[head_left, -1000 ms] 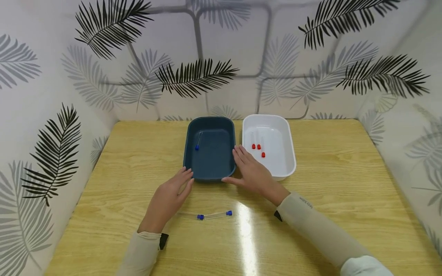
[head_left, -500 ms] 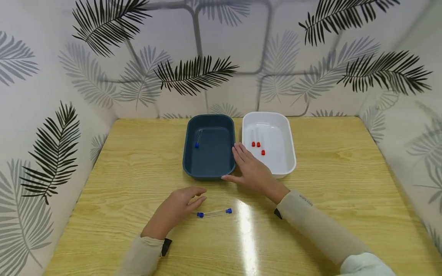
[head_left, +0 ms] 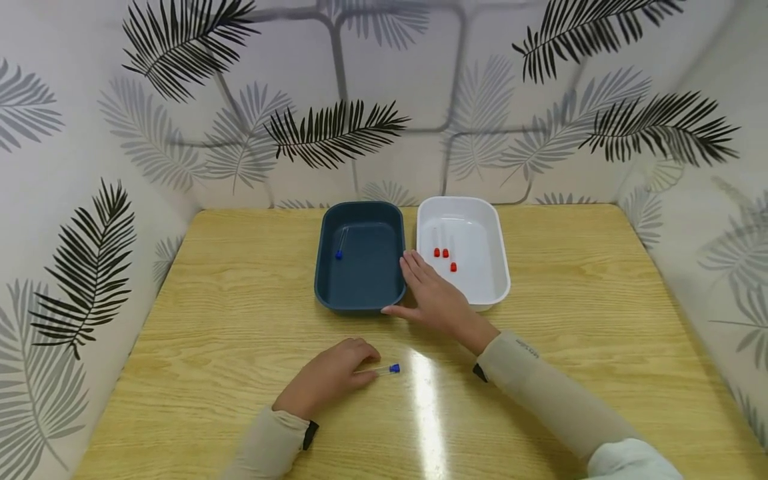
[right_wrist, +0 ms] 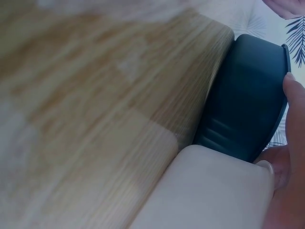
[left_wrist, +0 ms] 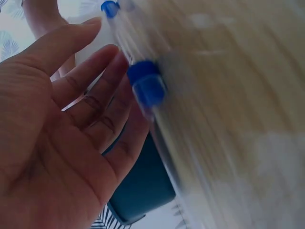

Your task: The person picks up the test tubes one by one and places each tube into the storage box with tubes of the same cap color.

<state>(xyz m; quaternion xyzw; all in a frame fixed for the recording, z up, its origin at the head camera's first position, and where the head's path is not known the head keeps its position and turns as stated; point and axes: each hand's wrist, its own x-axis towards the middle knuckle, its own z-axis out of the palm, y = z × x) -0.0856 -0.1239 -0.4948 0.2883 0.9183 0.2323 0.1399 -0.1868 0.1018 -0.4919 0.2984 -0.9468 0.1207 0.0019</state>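
My left hand reaches low over the table, thumb and fingertips apart around a clear tube with a blue cap. In the left wrist view its loosely bent fingers lie right beside a blue-capped tube; a second blue cap shows beyond the thumb. My right hand rests at the near right corner of the dark blue tray, fingers laid along its side rim. Its thumb touches that rim in the right wrist view. One blue-capped tube lies inside the dark tray.
A white tray stands close to the right of the dark one, holding several red-capped tubes. Both are on a wooden table, with a leaf-patterned wall behind. Light glares on the tabletop right of my left hand.
My left hand has left the near left corner of the dark tray and come down and right over the blue-capped tubes, covering part of them. The right hand stays at the tray.
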